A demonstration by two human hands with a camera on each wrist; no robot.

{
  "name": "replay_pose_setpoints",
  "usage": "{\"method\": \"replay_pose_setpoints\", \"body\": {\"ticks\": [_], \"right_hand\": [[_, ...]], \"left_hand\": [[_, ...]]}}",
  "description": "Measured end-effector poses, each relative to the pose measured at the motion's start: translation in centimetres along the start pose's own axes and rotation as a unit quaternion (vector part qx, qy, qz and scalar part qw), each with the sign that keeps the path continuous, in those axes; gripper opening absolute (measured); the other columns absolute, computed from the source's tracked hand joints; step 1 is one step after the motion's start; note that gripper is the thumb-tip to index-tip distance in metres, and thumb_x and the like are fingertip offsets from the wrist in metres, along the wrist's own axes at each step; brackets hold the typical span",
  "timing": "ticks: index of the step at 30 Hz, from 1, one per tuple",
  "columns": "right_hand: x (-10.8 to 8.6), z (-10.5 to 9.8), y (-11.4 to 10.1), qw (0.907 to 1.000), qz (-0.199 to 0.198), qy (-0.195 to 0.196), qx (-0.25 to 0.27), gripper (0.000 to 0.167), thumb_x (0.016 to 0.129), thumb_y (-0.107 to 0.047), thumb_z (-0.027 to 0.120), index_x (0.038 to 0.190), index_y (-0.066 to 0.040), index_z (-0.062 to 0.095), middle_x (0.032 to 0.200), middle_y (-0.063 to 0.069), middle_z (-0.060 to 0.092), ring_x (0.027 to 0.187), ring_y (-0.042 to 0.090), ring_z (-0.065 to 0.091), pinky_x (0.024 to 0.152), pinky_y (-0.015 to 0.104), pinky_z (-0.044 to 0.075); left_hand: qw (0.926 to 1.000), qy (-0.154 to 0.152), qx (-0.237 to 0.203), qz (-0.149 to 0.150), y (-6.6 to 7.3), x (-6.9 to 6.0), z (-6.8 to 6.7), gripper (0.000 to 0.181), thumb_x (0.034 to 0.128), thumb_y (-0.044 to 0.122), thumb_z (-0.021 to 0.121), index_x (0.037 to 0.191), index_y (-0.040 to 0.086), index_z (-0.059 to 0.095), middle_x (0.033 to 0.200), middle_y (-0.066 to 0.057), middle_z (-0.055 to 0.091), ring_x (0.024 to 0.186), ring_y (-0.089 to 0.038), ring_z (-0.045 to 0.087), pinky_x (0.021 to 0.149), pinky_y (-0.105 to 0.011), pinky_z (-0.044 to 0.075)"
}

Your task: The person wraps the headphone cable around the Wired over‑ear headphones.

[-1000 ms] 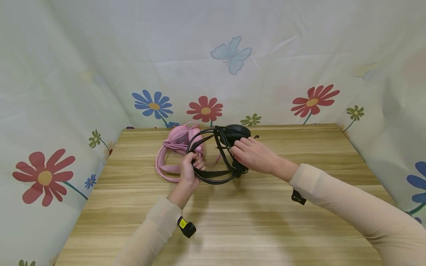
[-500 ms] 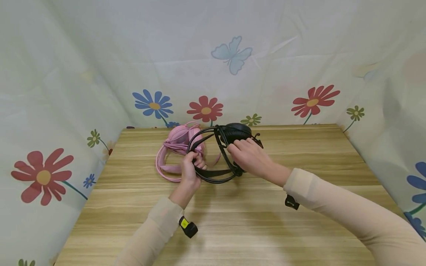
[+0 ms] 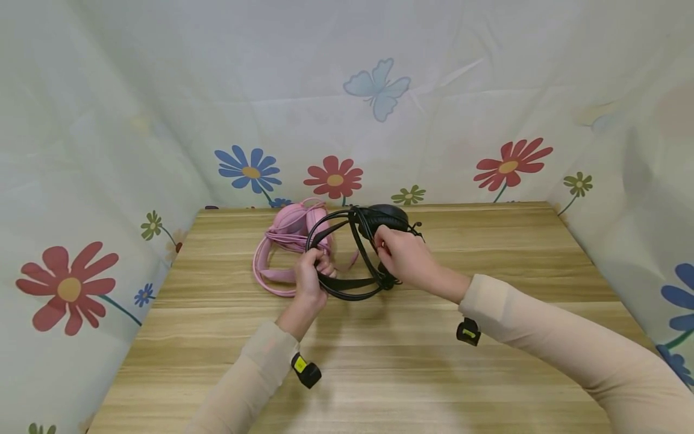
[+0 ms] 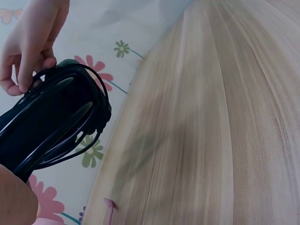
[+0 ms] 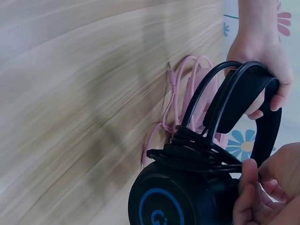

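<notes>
My left hand grips the headband of a pair of black headphones, held up over the table. A thin black cable is wound in several turns between the ear cups and the band. In the right wrist view my right hand pinches a part of that cable with thumb and finger, beside an ear cup marked with a blue ring. The left wrist view shows the cable loops at the fingertips of the right hand. Part of the lower ear cup is hidden behind my right hand in the head view.
Pink headphones lie on the wooden table at the back left, partly behind the black pair. Their pink cable and plug lie loose beside them. A flower-printed cloth hangs behind the table and at both sides.
My right hand has shifted a little to the left along the ear cups and its wrist has turned. My left hand and the black headphones stay nearly where they were.
</notes>
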State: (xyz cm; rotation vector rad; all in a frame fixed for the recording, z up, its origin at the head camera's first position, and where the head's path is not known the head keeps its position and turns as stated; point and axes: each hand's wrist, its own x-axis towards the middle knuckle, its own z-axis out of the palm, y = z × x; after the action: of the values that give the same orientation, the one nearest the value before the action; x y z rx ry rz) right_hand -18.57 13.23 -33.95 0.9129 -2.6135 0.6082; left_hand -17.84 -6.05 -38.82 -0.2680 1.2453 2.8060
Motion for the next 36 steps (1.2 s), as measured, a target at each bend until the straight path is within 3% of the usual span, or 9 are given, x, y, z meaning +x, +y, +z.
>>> {"method": "replay_pose_setpoints", "body": {"ticks": [5,8,15,21,30,36], "right_hand": [[0.1,-0.4,-0.3,0.9974,0.051,-0.034,0.037,0.007,0.083,-0.003,0.056,0.089,-0.005,0.053,0.066,0.001,0.054,0.049,0.01,0.042,0.043,0.022,0.032],[0.1,-0.3,-0.3,0.9966,0.058,-0.037,0.045,0.006,0.083,-0.002,0.055,0.088,-0.005,0.052,0.066,0.001,0.053,0.049,0.01,0.042,0.044,0.023,0.033],[0.5,0.3,0.5,0.9999,-0.006,-0.005,-0.012,0.008,0.083,-0.003,0.06,0.085,-0.006,0.053,0.067,0.002,0.054,0.052,0.014,0.045,0.046,0.026,0.035],[0.6,0.5,1.7,0.9941,-0.073,0.024,-0.076,0.01,0.083,-0.011,0.063,0.088,-0.006,0.056,0.071,0.004,0.059,0.057,0.02,0.047,0.051,0.031,0.037],[-0.2,0.7,2.9,0.9949,-0.057,0.023,-0.08,0.012,0.083,-0.014,0.064,0.09,-0.006,0.059,0.08,0.007,0.06,0.065,0.023,0.051,0.057,0.034,0.04],[-0.7,0.7,3.2,0.995,-0.051,0.018,-0.084,0.012,0.084,-0.015,0.063,0.091,-0.006,0.061,0.081,0.007,0.06,0.067,0.024,0.052,0.059,0.035,0.039]], "left_hand": [[1.0,0.004,0.002,0.001,0.0,0.1,0.0,0.028,0.0805,0.004,0.032,0.055,0.014,0.025,0.051,0.006,0.02,0.041,-0.004,0.022,0.043,-0.02,0.015],[1.0,-0.002,-0.002,-0.001,0.0,0.0,-0.1,0.028,0.081,0.003,0.031,0.056,0.013,0.026,0.051,0.005,0.02,0.041,-0.005,0.022,0.042,-0.019,0.015],[0.9995,-0.013,-0.025,-0.017,0.3,-0.4,-0.1,0.028,0.082,0.004,0.031,0.057,0.014,0.027,0.052,0.006,0.021,0.038,-0.003,0.029,0.043,-0.019,0.016],[0.9987,-0.017,-0.039,-0.029,0.7,-0.5,0.0,0.028,0.0841,0.005,0.03,0.058,0.014,0.028,0.053,0.005,0.02,0.039,-0.004,0.029,0.043,-0.018,0.016],[0.9996,-0.011,-0.019,-0.015,0.7,-0.3,0.1,0.027,0.0839,0.003,0.029,0.058,0.012,0.03,0.053,0.005,0.022,0.038,-0.003,0.029,0.043,-0.019,0.015],[0.9997,-0.01,0.018,0.015,0.5,-0.1,0.2,0.027,0.0815,-0.001,0.031,0.057,0.011,0.032,0.051,0.005,0.023,0.04,-0.004,0.025,0.042,-0.019,0.015]]}}
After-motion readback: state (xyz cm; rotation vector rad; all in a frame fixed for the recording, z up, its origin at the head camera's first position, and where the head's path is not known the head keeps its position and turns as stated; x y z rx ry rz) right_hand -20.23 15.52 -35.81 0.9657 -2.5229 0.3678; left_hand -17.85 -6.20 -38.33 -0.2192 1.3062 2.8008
